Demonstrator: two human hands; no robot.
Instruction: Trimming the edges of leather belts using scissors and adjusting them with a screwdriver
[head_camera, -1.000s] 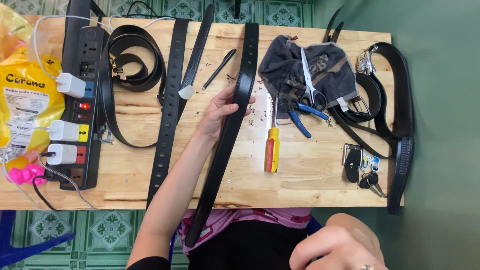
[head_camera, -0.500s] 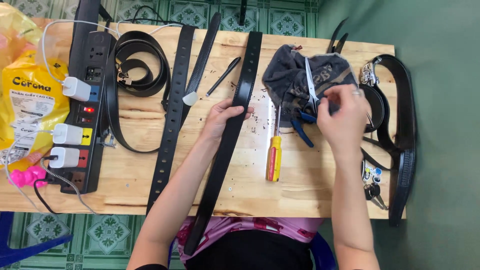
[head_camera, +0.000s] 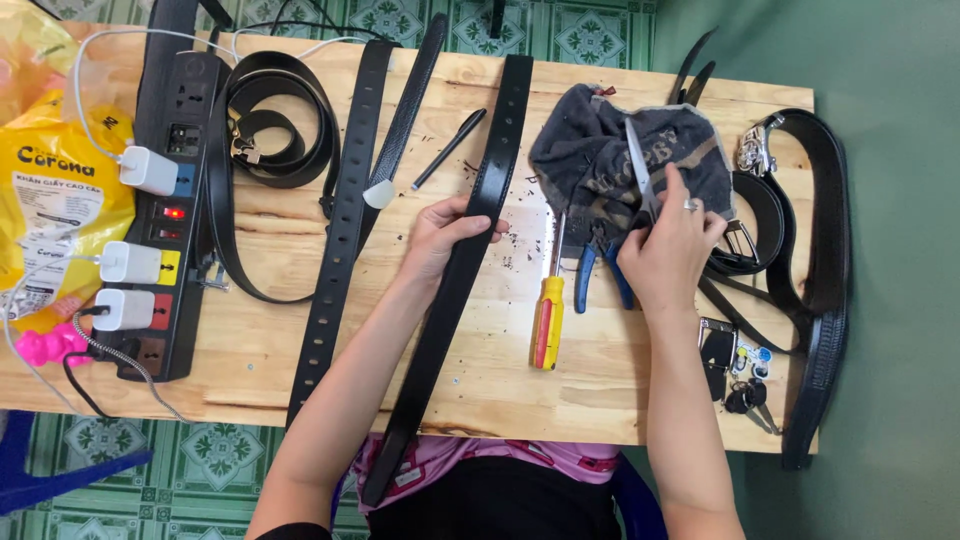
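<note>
My left hand (head_camera: 446, 232) grips a long black belt (head_camera: 497, 150) that runs from the table's far edge down past its near edge. My right hand (head_camera: 668, 250) rests on a dark grey cloth (head_camera: 590, 150) and closes around the handles of a pair of scissors (head_camera: 637, 165), whose blades point away from me over the cloth. Blue-handled pliers (head_camera: 590, 268) lie just under that hand. A yellow and red screwdriver (head_camera: 548, 315) lies between my two hands.
A wooden table (head_camera: 600, 390) holds more black belts (head_camera: 345, 215), a coiled belt (head_camera: 270, 125), a black pen (head_camera: 448, 148), a black power strip (head_camera: 170, 215) with white chargers, a yellow bag (head_camera: 55, 190), keys (head_camera: 745, 385) and belts with buckles (head_camera: 800, 260) at right.
My right hand came up from below the table's near edge, reached the cloth and closed on the scissors. The left hand stayed on the belt.
</note>
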